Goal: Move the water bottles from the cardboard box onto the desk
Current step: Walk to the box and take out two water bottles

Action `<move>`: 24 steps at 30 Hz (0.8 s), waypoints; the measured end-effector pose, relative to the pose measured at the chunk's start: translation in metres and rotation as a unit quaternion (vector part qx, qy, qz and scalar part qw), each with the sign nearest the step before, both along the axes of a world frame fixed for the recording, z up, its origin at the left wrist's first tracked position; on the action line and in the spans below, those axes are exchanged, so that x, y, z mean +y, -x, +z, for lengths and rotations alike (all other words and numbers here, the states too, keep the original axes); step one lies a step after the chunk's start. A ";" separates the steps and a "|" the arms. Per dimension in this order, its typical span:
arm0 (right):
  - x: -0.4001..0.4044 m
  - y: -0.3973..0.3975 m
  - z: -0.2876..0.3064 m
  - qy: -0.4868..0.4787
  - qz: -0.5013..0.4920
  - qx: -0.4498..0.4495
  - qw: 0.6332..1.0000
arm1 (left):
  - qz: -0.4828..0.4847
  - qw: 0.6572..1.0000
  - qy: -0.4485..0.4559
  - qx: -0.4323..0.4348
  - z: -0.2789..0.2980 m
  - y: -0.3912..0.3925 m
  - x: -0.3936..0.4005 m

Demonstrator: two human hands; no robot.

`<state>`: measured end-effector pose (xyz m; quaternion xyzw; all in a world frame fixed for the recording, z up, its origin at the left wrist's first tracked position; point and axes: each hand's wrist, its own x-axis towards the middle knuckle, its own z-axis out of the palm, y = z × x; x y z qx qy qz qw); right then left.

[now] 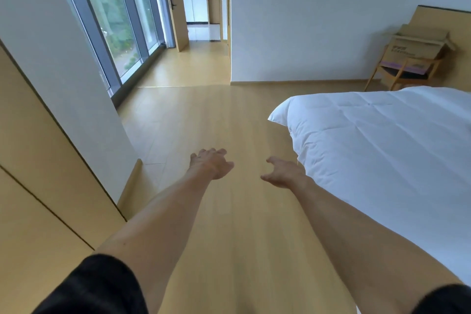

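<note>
Both arms were stretched out in front over the wooden floor [204, 115], black short sleeves at the bottom of the view. The left hand [212, 163] had its grip released, fingers loose and slightly bent, nothing in it. Same with the right hand [284, 172]: grip relaxed, thumb and fingers spread a bit, holding nothing. The two hands were near each other but apart, both just hanging over bare floor.

The cardboard box [420, 44] was way off in the far right corner, sitting on a wooden chair [405, 72] against the white wall [318, 20], flaps open at the top. Couldn't tell what was inside it from that angle, no bottles visible.

In between sat the bed [382, 140] with a white duvet, filling most of the right side; its near corner was just beside the right hand. The chair was behind the bed's far edge, so the bed lay between the hands and the box.

On the left were tall wooden cabinet panels [38, 186], then a white wall section, then big floor-to-ceiling windows [119, 20]. Straight ahead, an open doorway [201, 7] led into a hallway.
</note>
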<state>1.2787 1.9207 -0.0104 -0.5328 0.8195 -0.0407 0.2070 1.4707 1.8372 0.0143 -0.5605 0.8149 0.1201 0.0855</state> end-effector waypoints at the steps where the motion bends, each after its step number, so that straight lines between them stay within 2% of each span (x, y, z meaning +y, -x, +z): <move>1: -0.017 0.010 0.002 0.000 0.002 -0.002 1.000 | 0.004 1.000 0.003 0.003 0.003 0.010 -0.017; 16: -0.217 0.089 -0.008 -0.010 0.013 -0.022 1.000 | 0.014 1.000 0.017 0.013 -0.003 0.092 -0.210; 24: -0.343 0.122 -0.010 -0.019 -0.016 0.006 1.000 | -0.025 0.999 0.012 0.028 -0.018 0.126 -0.353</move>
